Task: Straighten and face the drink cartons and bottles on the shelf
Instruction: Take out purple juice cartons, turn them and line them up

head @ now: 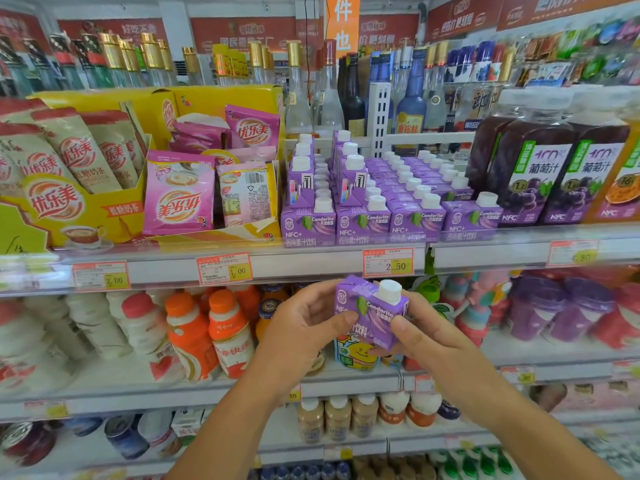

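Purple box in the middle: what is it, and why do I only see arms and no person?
The camera sits on the person's head and looks forward and down, so you see only their arms. Their left hand and right hand hold one purple juice carton with a white cap, tilted, in front of a shop shelf. On that shelf stand rows of the same cartons. Dark grape juice bottles stand to their right, and pink milk tea packets to their left.

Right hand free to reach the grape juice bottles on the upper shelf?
Probably not yet: right hand and left hand both grip a purple carton. The way up to the grape juice bottles looks unblocked, but it must let go first.
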A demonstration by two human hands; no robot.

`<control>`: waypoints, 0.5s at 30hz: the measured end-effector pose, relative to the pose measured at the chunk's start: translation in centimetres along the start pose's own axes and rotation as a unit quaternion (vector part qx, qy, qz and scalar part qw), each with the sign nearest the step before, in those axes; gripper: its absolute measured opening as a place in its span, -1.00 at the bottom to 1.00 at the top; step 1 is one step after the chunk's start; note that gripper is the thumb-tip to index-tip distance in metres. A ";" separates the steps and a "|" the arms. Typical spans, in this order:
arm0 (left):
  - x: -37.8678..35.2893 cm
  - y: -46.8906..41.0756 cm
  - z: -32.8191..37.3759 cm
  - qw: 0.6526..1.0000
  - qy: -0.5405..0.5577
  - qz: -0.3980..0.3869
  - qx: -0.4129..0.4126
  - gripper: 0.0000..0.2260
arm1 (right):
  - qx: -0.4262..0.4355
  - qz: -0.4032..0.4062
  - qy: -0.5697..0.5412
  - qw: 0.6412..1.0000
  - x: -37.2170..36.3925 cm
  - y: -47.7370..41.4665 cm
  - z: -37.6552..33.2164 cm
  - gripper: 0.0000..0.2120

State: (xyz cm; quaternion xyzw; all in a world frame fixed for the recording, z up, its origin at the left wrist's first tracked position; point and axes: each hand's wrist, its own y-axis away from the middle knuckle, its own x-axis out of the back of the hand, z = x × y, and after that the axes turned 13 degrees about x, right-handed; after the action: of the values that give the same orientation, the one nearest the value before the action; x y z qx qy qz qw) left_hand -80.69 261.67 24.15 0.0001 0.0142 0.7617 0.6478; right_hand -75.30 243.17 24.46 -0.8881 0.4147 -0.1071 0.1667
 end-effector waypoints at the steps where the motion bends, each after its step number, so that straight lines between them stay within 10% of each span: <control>1: 0.0 -0.1 0.0 1.000 0.003 0.013 -0.002 -0.59 | 0.011 0.001 0.026 1.000 0.3 0.0 -0.1 -0.65; 15: -2.7 -1.5 0.9 0.984 -0.102 0.105 -0.103 -0.59 | 0.085 -0.028 0.224 0.970 4.5 -0.8 -3.4 -0.64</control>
State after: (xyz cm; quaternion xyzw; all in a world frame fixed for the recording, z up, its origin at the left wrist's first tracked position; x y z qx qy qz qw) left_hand -78.81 259.26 25.06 0.0128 -0.1306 0.8188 0.5589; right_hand -72.99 239.44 28.17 -0.8352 0.4059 -0.3429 0.1417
